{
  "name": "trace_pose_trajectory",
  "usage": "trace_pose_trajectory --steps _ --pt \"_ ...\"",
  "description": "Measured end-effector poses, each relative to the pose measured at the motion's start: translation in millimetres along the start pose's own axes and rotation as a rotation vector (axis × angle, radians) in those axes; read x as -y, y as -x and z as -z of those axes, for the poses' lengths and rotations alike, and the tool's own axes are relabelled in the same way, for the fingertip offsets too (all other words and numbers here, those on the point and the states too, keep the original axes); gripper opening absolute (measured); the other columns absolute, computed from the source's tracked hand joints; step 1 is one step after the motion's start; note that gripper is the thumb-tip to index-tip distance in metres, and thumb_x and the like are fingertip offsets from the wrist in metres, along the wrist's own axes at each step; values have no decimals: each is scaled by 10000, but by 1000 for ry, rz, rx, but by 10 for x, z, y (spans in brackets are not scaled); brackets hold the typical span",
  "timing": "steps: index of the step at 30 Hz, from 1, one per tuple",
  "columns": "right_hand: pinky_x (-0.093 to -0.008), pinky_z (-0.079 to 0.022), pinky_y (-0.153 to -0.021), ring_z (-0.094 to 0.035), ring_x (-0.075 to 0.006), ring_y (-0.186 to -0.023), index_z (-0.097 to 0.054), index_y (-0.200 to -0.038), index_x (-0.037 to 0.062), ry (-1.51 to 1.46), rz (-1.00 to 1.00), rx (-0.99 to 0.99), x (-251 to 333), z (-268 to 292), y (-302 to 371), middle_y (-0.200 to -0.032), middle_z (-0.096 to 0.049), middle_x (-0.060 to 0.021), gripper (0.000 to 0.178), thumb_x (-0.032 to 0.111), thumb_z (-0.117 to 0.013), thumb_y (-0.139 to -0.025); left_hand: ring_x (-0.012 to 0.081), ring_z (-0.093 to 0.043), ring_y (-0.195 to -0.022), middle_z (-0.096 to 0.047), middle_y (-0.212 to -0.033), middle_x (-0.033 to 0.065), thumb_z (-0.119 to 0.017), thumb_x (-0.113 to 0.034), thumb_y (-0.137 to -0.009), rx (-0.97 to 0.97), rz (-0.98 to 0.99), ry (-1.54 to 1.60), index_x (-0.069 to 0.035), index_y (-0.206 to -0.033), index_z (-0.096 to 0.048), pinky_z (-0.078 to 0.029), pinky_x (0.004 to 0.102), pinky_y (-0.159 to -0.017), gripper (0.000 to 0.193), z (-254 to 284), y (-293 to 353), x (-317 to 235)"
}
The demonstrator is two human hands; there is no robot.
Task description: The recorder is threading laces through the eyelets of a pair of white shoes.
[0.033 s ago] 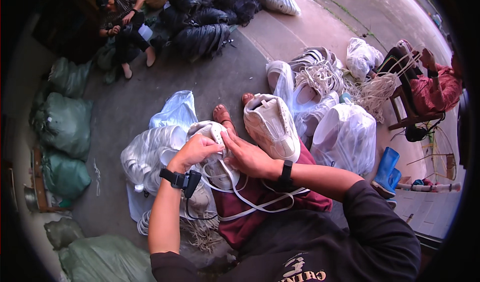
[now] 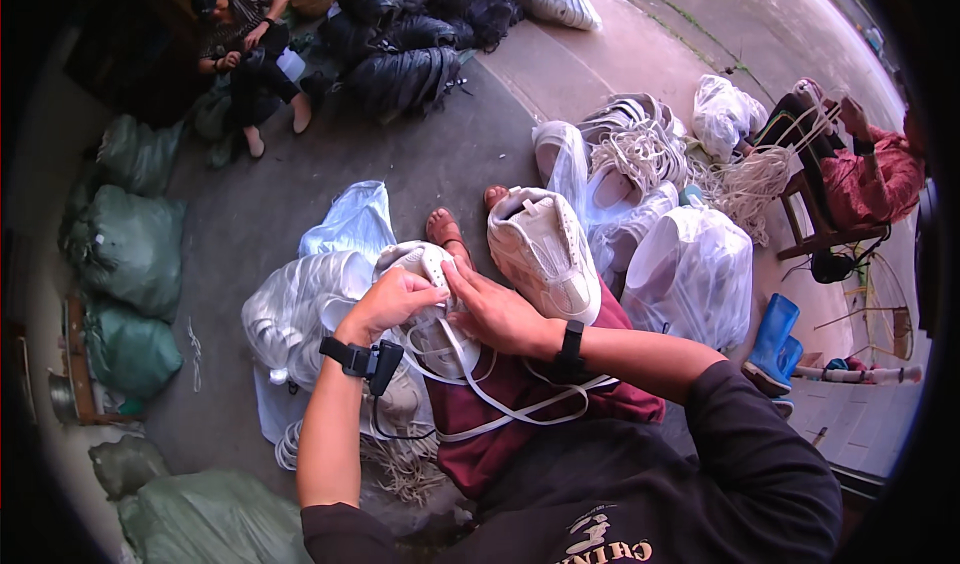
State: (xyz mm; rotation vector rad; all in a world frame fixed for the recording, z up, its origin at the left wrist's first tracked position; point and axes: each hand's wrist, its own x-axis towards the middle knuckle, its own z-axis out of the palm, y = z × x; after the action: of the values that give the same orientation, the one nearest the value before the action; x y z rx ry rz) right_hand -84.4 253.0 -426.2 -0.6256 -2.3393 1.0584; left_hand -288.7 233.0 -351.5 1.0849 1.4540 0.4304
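No change between views: left hand (image 2: 388,302) and right hand (image 2: 497,314) stay clamped together on white lace-up sneaker (image 2: 425,309), white flat lace (image 2: 500,404) trailing

The white shoe (image 2: 425,264) under both hands looks like matt, smooth synthetic, its flat lace (image 2: 500,404) woven cloth. The clear bags (image 2: 690,274) are glossy, crinkled plastic, the blue boots (image 2: 772,339) shiny rubber, and the floor (image 2: 450,154) rough grey concrete.

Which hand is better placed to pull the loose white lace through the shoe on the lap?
Probably right. The right hand lies over the white lace trailing beneath it, while the left hand grips the white shoe, steadying it.
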Motion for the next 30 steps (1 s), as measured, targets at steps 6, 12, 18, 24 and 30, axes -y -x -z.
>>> trace_pose_trajectory --steps 6,12,18,24,30 --pt "-447 -396 -1050 -378 -454 -1327 -241 -1479 17 -130 -68 0 -3 -22 -50 -1427 -346 -339 682 237 -587 -934 19 -315 -460 -425 -541 -95 -660 -211 -901 -20 5 -17 -72 -690 -655 -216 218 -435 252 52 -20 105" --pt "-445 -367 -1071 -358 -446 -1345 -266 -1479 48 -220 17 3 -109 0 -34 -1436 -344 -338 649 222 -587 -942 15 -317 -465 -433 -557 -96 -656 -197 -891 28 47 58 -47 -789 -695 -218 216 -437 186 92 13 132" --pt "-439 -378 -1065 -384 -433 -1334 -268 -1494 90 -209 -73 -33 42 -68 -80 -1447 -340 -328 724 218 -652 -894 14 -332 -472 -453 -572 -95 -631 -138 -866 -13 48 107 -29 -840 -707 -227 209 -436 135 133 58 194" --pt "-405 -432 -994 -529 -429 -1204 -354 -1420 -57 -406 -284 -89 43 -53 -251 -1261 -536 -328 790 385 -690 -858 6 -394 -513 -529 -624 -88 -612 -73 -856 -17 -6 7 -17 -962 -728 -287 198 -462 167 94 96 201" --pt "-357 -457 -958 -616 -330 -1127 -386 -1397 -71 -199 -193 -28 -49 20 -362 -1193 -597 -306 792 350 -742 -829 38 -533 -664 -657 -739 -11 -589 -93 -866 1 -105 -177 20 -1004 -708 -433 232 -593 215 83 111 269"
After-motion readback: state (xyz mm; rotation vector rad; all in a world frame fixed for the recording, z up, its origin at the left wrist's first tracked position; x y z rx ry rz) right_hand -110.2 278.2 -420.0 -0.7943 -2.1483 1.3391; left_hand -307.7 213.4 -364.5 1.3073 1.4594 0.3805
